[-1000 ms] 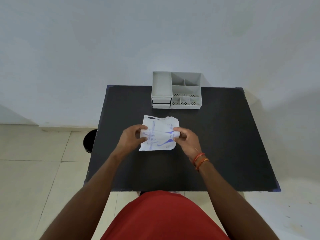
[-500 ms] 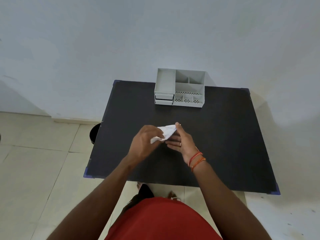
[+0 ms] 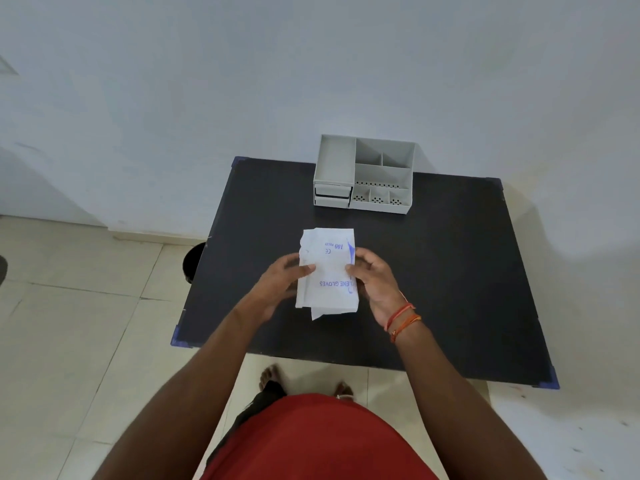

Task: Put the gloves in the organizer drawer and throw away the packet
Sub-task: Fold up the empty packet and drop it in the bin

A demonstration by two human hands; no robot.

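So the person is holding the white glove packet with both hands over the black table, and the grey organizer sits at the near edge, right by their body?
Not quite. In the head view both the left hand and right hand do hold the glove packet over the black table, but the grey organizer sits at the far edge, against the wall.

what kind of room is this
Probably a plain room in a home or a bare recording space: a black table against a blank white wall, a tiled floor, and a grey desk organizer.
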